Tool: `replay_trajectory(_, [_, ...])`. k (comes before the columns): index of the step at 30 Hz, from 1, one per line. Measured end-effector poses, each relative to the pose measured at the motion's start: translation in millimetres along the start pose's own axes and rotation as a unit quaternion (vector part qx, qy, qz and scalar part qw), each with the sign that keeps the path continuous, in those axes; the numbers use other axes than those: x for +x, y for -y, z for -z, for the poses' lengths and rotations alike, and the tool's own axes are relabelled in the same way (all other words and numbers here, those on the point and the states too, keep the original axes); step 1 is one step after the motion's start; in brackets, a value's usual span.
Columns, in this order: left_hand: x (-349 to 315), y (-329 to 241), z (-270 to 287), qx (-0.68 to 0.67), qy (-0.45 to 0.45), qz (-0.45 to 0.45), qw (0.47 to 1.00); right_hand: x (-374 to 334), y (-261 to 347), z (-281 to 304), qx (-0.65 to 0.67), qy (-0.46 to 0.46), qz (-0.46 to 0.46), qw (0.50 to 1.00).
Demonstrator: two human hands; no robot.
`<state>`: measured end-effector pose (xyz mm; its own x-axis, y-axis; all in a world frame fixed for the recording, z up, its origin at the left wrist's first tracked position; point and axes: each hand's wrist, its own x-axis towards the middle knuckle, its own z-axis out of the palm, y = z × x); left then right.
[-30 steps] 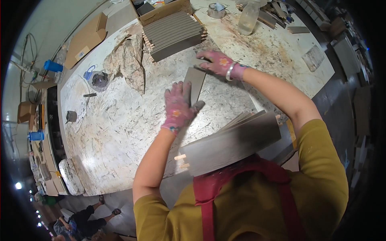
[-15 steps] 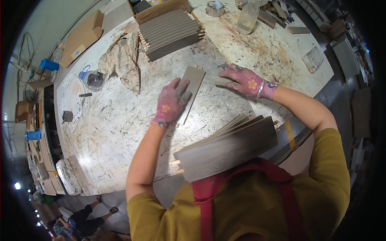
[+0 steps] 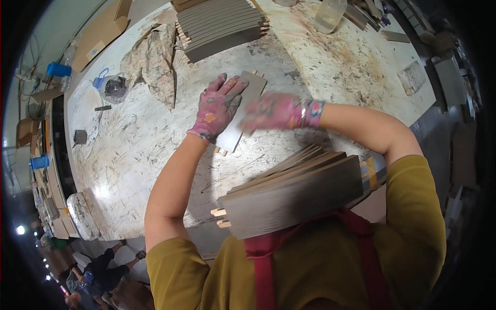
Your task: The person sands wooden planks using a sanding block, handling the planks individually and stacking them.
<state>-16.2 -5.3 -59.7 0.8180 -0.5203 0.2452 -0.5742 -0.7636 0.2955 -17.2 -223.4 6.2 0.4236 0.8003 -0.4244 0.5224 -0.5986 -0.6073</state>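
Swung leftward since the earlier frame, the right hand (image 3: 274,111) now blurs at the right edge of the grey board (image 3: 253,87); from my remote view I cannot tell its grip or whether it touches. I see the left hand (image 3: 217,107) laid wide over the board's left side, fingers extended. The board lies on the worktable (image 3: 155,173), between the near slats (image 3: 294,194) and far stack (image 3: 223,31)

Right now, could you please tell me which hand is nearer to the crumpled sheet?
Left: the left hand is just right of the crumpled sheet; the right hand is farther right.
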Motion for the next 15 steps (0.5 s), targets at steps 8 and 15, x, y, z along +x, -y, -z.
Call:
replay_trajectory(8, [4.9, 3.6, 5.5, 0.006, 0.007, -0.037, 0.999, -47.8, -78.9, 21.1, -0.231, -0.342, 0.022, 0.911])
replay_trajectory(15, [30.3, 19.6, 14.5, -0.013, 0.1, -0.093, 0.991, 4.7, 37.5, -4.3, -0.201, -0.139, 0.217, 0.945])
